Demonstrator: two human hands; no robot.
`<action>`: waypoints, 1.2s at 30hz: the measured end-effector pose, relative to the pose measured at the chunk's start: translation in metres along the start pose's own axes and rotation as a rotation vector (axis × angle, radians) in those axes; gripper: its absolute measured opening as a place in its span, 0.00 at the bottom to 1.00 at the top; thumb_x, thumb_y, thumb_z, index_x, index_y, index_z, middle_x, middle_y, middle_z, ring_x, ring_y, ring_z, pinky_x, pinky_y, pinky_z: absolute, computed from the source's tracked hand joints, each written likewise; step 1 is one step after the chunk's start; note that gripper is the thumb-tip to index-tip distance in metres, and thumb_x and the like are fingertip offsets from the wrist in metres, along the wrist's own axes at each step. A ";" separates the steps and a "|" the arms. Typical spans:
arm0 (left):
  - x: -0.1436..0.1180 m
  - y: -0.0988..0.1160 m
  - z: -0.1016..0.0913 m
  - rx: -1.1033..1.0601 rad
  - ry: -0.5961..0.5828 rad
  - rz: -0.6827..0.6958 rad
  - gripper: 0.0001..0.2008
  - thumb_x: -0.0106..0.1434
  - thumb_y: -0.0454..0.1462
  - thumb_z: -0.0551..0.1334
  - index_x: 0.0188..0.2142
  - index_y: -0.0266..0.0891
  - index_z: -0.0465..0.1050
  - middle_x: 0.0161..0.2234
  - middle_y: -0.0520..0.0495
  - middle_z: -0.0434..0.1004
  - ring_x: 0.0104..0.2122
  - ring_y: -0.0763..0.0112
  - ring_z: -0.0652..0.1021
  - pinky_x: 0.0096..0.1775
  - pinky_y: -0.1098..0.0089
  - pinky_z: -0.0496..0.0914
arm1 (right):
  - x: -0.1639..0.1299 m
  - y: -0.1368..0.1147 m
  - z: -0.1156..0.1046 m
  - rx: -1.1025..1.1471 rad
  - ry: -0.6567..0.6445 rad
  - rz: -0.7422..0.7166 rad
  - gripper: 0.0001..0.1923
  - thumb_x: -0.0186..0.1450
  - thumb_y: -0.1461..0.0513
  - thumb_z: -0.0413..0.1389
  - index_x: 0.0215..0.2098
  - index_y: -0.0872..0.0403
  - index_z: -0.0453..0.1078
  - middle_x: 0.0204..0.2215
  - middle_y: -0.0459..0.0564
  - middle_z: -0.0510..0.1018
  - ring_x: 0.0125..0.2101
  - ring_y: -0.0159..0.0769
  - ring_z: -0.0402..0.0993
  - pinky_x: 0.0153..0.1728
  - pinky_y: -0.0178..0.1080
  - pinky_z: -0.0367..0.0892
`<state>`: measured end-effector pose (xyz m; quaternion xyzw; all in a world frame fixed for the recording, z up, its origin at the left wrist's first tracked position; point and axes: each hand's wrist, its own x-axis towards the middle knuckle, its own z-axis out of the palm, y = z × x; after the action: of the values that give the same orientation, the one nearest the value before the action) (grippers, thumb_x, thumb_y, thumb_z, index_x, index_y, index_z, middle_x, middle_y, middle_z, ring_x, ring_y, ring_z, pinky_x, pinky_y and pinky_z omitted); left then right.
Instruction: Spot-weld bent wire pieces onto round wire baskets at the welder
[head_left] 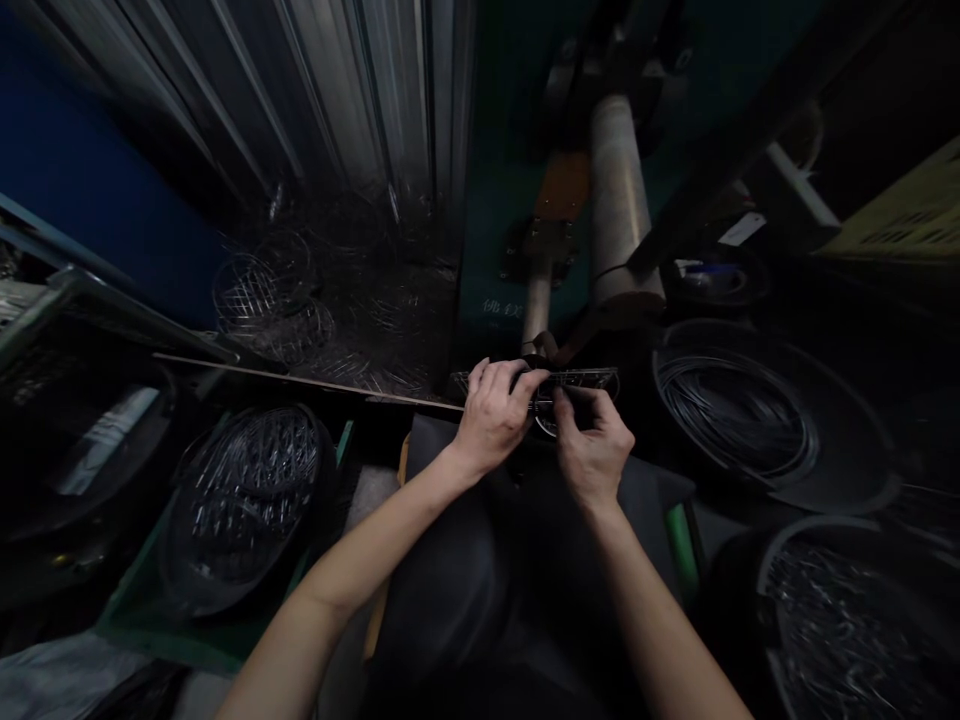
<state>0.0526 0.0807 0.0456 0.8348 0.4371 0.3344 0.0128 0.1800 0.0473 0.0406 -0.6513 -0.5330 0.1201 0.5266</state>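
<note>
Both hands grip a small dark round wire-mesh piece (559, 400) under the machine's grey metal cylinder (619, 200): the left hand (491, 415) curls over its left edge, the right hand (592, 445) pinches its right side. A black tub of coiled wire rings (739, 415) sits to the right.

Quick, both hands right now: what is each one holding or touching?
Left hand: closed over the wire mesh piece at the machine.
Right hand: fingers pinching the same wire mesh piece from below.
</note>
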 end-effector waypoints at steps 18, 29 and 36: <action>0.009 -0.010 0.009 -0.044 0.042 0.032 0.21 0.59 0.34 0.60 0.52 0.38 0.61 0.47 0.41 0.69 0.48 0.62 0.71 0.54 0.57 0.62 | 0.010 0.000 0.003 -0.104 0.020 -0.073 0.13 0.64 0.54 0.53 0.34 0.55 0.71 0.29 0.48 0.77 0.28 0.32 0.72 0.32 0.34 0.65; 0.007 -0.023 0.020 -0.111 0.132 0.115 0.24 0.57 0.32 0.61 0.52 0.40 0.56 0.48 0.42 0.68 0.48 0.63 0.71 0.52 0.57 0.62 | -0.009 0.010 -0.050 -0.155 0.053 -0.041 0.17 0.64 0.53 0.52 0.44 0.55 0.71 0.41 0.52 0.78 0.40 0.36 0.74 0.43 0.39 0.68; -0.019 0.021 -0.014 -0.238 -0.277 -0.047 0.29 0.55 0.31 0.59 0.56 0.42 0.57 0.48 0.44 0.70 0.46 0.62 0.70 0.48 0.60 0.65 | -0.075 0.138 -0.243 -0.833 0.114 0.570 0.17 0.48 0.43 0.52 0.15 0.43 0.57 0.12 0.51 0.63 0.22 0.54 0.71 0.24 0.53 0.63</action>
<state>0.0522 0.0504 0.0530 0.8550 0.4080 0.2653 0.1793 0.4022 -0.1334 -0.0006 -0.9311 -0.3072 0.0002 0.1967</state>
